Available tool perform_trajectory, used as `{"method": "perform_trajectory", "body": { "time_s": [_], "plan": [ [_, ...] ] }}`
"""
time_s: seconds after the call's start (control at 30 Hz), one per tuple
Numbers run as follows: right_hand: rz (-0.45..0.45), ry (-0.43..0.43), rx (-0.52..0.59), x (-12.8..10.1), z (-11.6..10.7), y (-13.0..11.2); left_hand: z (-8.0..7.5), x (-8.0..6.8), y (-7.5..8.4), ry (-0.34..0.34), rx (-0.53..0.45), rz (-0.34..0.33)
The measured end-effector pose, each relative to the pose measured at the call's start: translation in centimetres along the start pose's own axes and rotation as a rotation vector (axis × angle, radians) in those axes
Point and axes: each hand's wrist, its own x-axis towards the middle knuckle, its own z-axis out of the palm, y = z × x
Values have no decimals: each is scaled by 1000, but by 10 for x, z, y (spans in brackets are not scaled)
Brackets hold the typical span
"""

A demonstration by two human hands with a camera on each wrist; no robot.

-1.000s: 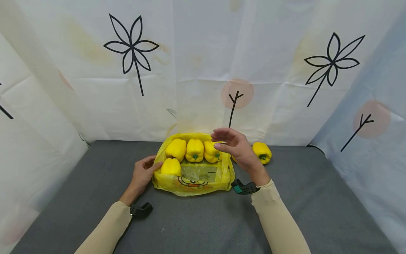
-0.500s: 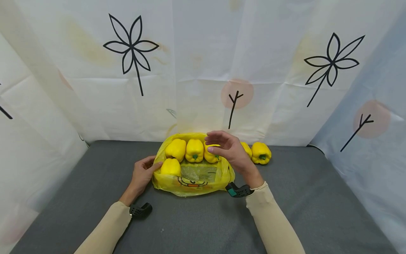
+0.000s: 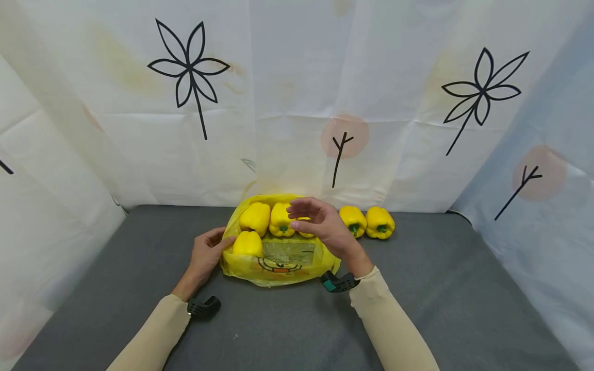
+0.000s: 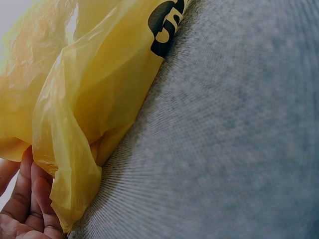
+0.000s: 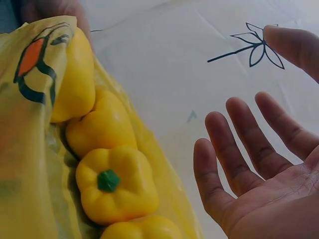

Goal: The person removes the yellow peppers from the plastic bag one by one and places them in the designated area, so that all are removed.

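A yellow plastic bag (image 3: pixel 278 278) lies opened wide on the table, with a printed face on its front. Several yellow bell peppers (image 3: pixel 254 218) sit inside it, along the back and at the front left; the right hand partly covers one. My left hand (image 3: pixel 205 255) grips the bag's left rim, thumb over the edge, fingers outside. Over the bag's right part hovers my right hand (image 3: pixel 320 224), holding nothing, its fingers apart and gently bent. In the right wrist view, the bag's peppers (image 5: pixel 117 184) stand in a row beside that hand's spread fingers (image 5: pixel 227 144).
Two more yellow bell peppers, one (image 3: pixel 352 221) and another (image 3: pixel 380 223), rest on the grey table (image 3: pixel 297 330) right of the bag. A white curtain (image 3: pixel 287 93) with plant drawings closes off the back and sides.
My right hand has moved left and slightly down across the bag, uncovering the nearer of the loose bell peppers. My left hand keeps its grip on the rim.
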Motion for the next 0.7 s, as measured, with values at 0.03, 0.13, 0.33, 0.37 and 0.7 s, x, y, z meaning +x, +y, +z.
{"method": "perform_trajectory", "body": {
  "time_s": [0.03,0.13,0.33,0.37,0.7],
  "plan": [
    [7,0,3,0,1,1,0,0,0,0,-1,2],
    [29,-4,10,1,5,5,0,0,0,1,-2,5],
    [44,-16,6,4,14,15,0,1,-1,8,10,-3],
    [47,-17,5,5,16,17,0,1,-2,9,11,-5],
    [106,-36,-56,7,31,40,0,1,-1,12,8,-10]
  ]
}}
